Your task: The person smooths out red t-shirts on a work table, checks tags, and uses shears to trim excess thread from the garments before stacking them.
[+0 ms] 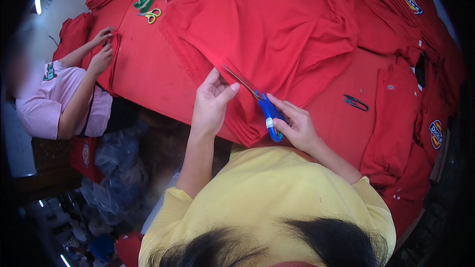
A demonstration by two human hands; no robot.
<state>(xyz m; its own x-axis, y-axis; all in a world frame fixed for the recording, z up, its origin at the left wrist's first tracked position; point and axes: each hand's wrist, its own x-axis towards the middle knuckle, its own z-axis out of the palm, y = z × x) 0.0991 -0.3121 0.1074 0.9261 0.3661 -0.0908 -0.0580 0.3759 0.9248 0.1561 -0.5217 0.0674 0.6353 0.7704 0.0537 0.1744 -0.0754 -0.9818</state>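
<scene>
A large piece of red fabric (pixel 277 29) lies rumpled across the table in front of me, one corner hanging toward my lap. My left hand (pixel 210 104) pinches the fabric's edge between thumb and fingers. Blue-handled scissors (pixel 266 110) are in my right hand (pixel 299 126), its fingers wrapped around the handles. Their long blades point away and to the left, over the fabric, with the tips close to my left fingertips. A strip of white tape is wrapped around one handle. Whether the blades are cutting cloth cannot be made out.
Black thread snips (pixel 355 102) lie on the red tabletop (pixel 148 76) at right. Yellow-handled scissors (pixel 152 16) and tape rolls (pixel 145 0) sit at far left. Folded red garments (pixel 391 118) are piled along the right. A co-worker (pixel 64 101) handles red cloth at left.
</scene>
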